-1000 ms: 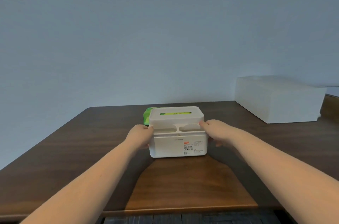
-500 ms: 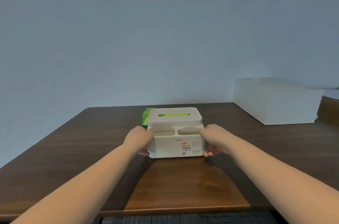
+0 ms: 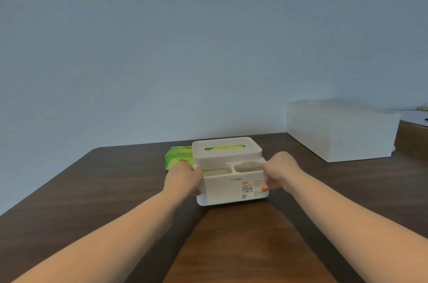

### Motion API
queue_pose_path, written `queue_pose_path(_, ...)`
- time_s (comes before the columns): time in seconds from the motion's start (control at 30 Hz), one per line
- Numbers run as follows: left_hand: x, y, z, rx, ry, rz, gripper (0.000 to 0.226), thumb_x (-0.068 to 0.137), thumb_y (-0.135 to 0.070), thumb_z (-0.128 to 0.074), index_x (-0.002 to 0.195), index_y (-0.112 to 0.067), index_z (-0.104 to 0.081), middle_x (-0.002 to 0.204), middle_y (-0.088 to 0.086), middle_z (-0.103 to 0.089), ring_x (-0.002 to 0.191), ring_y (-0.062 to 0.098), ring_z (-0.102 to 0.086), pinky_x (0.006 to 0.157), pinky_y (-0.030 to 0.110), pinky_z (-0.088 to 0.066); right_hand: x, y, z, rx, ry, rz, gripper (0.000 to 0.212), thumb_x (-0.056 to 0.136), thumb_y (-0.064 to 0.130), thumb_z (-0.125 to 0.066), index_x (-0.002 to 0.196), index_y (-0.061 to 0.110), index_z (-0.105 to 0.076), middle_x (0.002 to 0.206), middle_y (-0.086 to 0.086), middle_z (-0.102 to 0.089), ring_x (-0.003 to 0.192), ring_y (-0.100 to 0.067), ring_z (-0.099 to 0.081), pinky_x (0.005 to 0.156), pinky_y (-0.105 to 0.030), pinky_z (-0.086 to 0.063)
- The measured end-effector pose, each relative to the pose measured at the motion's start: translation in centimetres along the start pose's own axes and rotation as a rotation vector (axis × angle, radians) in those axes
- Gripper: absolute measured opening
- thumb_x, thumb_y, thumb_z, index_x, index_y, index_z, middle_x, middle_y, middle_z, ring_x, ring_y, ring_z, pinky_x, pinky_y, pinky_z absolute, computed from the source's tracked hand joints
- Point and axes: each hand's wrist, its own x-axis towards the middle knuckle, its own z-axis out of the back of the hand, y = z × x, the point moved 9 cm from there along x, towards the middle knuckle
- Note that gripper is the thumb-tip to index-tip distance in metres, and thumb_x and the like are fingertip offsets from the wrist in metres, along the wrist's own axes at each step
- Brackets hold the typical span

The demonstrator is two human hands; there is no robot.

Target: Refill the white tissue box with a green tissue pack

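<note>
The white tissue box [image 3: 231,190] stands on the dark wooden table, its lid on and two shallow trays at its front. Green shows through the slot [image 3: 224,148] in the lid. My left hand [image 3: 183,182] grips the box's left side and my right hand [image 3: 279,172] grips its right side, thumb on the front face. A green tissue pack [image 3: 178,160] lies on the table just behind and left of the box, partly hidden by it and by my left hand.
A large white rectangular box [image 3: 340,130] sits at the back right of the table [image 3: 92,192]. A lighter brown patch of tabletop lies between my forearms. A plain wall stands behind the table's far edge.
Both hands have kept their hold on the white tissue box and drawn it slightly nearer to me, with the right thumb now lower on the front face.
</note>
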Motion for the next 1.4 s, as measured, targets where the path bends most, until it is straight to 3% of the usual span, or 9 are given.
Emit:
queue_pose_path(0.13, 2.7, -3.2, -3.8, 0.008, 0.034, -0.068, 0.040, 0.086, -0.017, -0.044, 0.047, -0.011, -0.039, 0.061, 0.026, -0.072, 0.069, 0.037, -0.074, 0.049, 0.026, -0.039, 3.3, -1.7, 2.6, 0.044, -0.056, -0.041, 0.018, 0.074, -0.014, -0.066, 0.088, -0.004, -0.062, 0.092, -0.020, -0.067, 0.088, -0.042, -0.069, 0.074, -0.047, -0.062)
queue_pose_path(0.33, 8.0, -7.6, -9.4, 0.059, 0.077, -0.117, 0.029, 0.086, -0.019, -0.043, 0.058, -0.009, -0.046, 0.050, 0.012, -0.068, 0.064, 0.031, -0.070, 0.056, 0.032, -0.048, 9.6, -2.7, 6.3, 0.081, -0.133, -0.077, 0.019, 0.076, -0.016, -0.062, 0.087, -0.001, -0.057, 0.082, -0.017, -0.063, 0.085, -0.043, -0.068, 0.071, -0.048, -0.062)
queue_pose_path(0.47, 11.7, -9.4, -12.9, 0.025, 0.089, -0.097, 0.028, 0.083, -0.015, -0.041, 0.056, -0.012, -0.039, 0.021, -0.001, -0.047, 0.046, 0.021, -0.057, 0.047, 0.025, -0.037, 14.2, -3.0, 7.7, 0.093, -0.176, -0.079, 0.019, 0.073, -0.014, -0.067, 0.080, -0.001, -0.055, 0.094, -0.020, -0.066, 0.088, -0.042, -0.067, 0.077, -0.049, -0.060)
queue_pose_path(0.77, 18.0, -12.3, -18.5, -0.032, 0.085, -0.114, 0.032, 0.087, -0.014, -0.038, 0.055, -0.011, -0.041, 0.042, 0.002, -0.056, 0.052, 0.021, -0.054, 0.048, 0.024, -0.035, 21.0, -1.5, 10.9, 0.004, -0.307, -0.099, 0.023, 0.077, -0.016, -0.059, 0.064, -0.001, -0.048, 0.080, -0.023, -0.063, 0.084, -0.046, -0.069, 0.079, -0.052, -0.059)
queue_pose_path(0.87, 19.3, -13.1, -19.9, -0.019, 0.095, -0.103, 0.033, 0.087, -0.013, -0.038, 0.054, -0.011, -0.041, 0.044, 0.002, -0.056, 0.049, 0.017, -0.049, 0.047, 0.024, -0.033, 22.0, -1.3, 11.9, -0.053, -0.335, -0.126, 0.026, 0.078, -0.014, -0.061, 0.064, 0.002, -0.047, 0.070, -0.017, -0.058, 0.059, -0.033, -0.063, 0.061, -0.044, -0.059)
queue_pose_path(0.93, 20.0, -13.7, -20.8, -0.021, 0.099, -0.103, 0.032, 0.086, -0.012, -0.039, 0.054, -0.010, -0.040, 0.052, 0.007, -0.062, 0.052, 0.022, -0.051, 0.047, 0.025, -0.034, 22.4, -1.2, 12.5, -0.093, -0.370, -0.125, 0.027, 0.081, -0.010, -0.059, 0.063, 0.005, -0.046, 0.063, -0.011, -0.053, 0.050, -0.026, -0.053, 0.041, -0.030, -0.042)
queue_pose_path(1.1, 20.8, -14.1, -21.8, -0.054, 0.064, -0.100, 0.035, 0.086, -0.013, -0.040, 0.052, -0.010, -0.034, 0.063, 0.014, -0.064, 0.053, 0.027, -0.050, 0.046, 0.025, -0.031, 22.8, -1.1, 12.8, -0.224, -0.428, -0.071, 0.010, 0.082, -0.002, -0.054, 0.085, 0.004, -0.062, 0.086, -0.014, -0.067, 0.091, -0.034, -0.068, 0.051, -0.026, -0.037)
queue_pose_path(1.3, 20.0, -13.5, -21.6, -0.079, 0.101, -0.137, 0.045, 0.097, -0.028, -0.030, 0.065, -0.004, -0.050, 0.085, 0.024, -0.074, 0.080, 0.033, -0.063, 0.072, 0.033, -0.044, 22.0, -0.7, 12.6, -0.356, -0.416, -0.026, 0.013, 0.084, 0.001, -0.051, 0.088, 0.004, -0.062, 0.092, -0.015, -0.067, 0.083, -0.032, -0.064, 0.058, -0.029, -0.039)
queue_pose_path(1.4, 19.5, -12.4, -21.7, -0.125, 0.141, -0.133, 0.056, 0.100, -0.036, -0.022, 0.077, -0.002, -0.061, 0.088, 0.023, -0.071, 0.085, 0.034, -0.065, 0.087, 0.037, -0.050, 21.4, -0.8, 12.5, -0.354, -0.374, -0.025, 0.012, 0.084, 0.004, -0.047, 0.078, 0.006, -0.058, 0.090, -0.013, -0.071, 0.062, -0.027, -0.065, 0.048, -0.025, -0.042)
